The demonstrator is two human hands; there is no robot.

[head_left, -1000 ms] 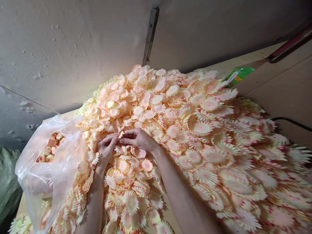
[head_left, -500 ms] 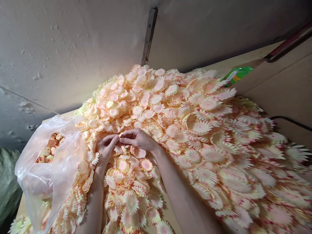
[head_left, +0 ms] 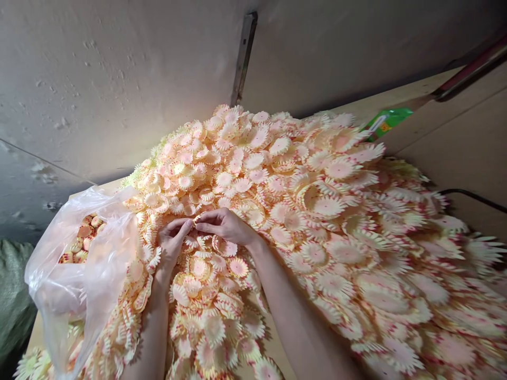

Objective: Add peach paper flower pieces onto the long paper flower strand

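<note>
My left hand [head_left: 173,236] and my right hand [head_left: 221,224] meet fingertip to fingertip above a big pile of artificial flower petal pieces [head_left: 261,179]. Pinched between both hands is a small flower petal piece [head_left: 196,220], pale yellow and mostly hidden by the fingers. The pieces in the pile are round and fringed, cream to pale pink with reddish marks at the edges. To the left, an open clear plastic bag [head_left: 106,258] holds several curled-up flower buds [head_left: 85,240], yellow with red edges.
A grey wall [head_left: 119,79] with a metal strip [head_left: 243,58] stands behind the pile. At the back right lie a green packet [head_left: 390,122] and a black cable [head_left: 475,198]. A dark green sack [head_left: 13,295] sits at the left edge. Some bare wooden tabletop [head_left: 273,338] shows near my right forearm.
Almost nothing differs. Both hands keep their pinch on the small petal piece in the same place, and the view has shifted very slightly.
</note>
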